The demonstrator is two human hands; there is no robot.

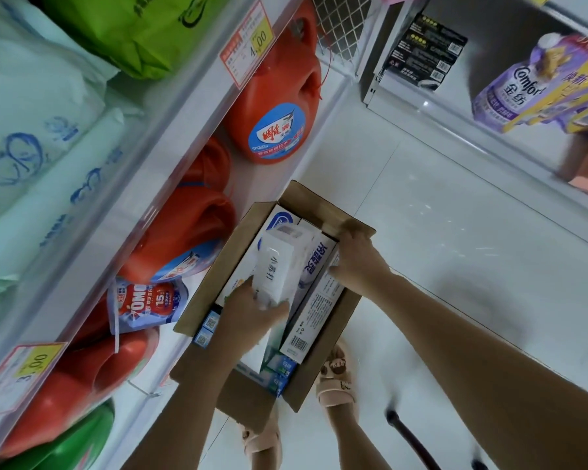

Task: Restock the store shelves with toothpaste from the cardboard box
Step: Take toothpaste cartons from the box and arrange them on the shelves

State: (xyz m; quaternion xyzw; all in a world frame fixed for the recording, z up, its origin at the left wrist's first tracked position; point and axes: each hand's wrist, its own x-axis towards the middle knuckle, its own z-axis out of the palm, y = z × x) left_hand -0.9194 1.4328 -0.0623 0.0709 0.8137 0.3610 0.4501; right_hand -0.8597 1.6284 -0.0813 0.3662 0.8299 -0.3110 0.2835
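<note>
Centre frame: my left hand (pixel 252 312) closes round the near end of a white toothpaste carton (pixel 282 262), tilting it up out of the open cardboard box (pixel 218 266) on the floor, ready for the shelves. My right hand (pixel 358 254) curls over the far end of a long blue-lettered carton (pixel 314 300), apparently to lift it clear of the cartons packed beneath. Orange detergent jugs (pixel 272 130) line the shelf at left.

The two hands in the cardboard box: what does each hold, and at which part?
The left hand grips a white toothpaste carton by its near end. The right hand grips a longer barcode carton near its far end.
</note>
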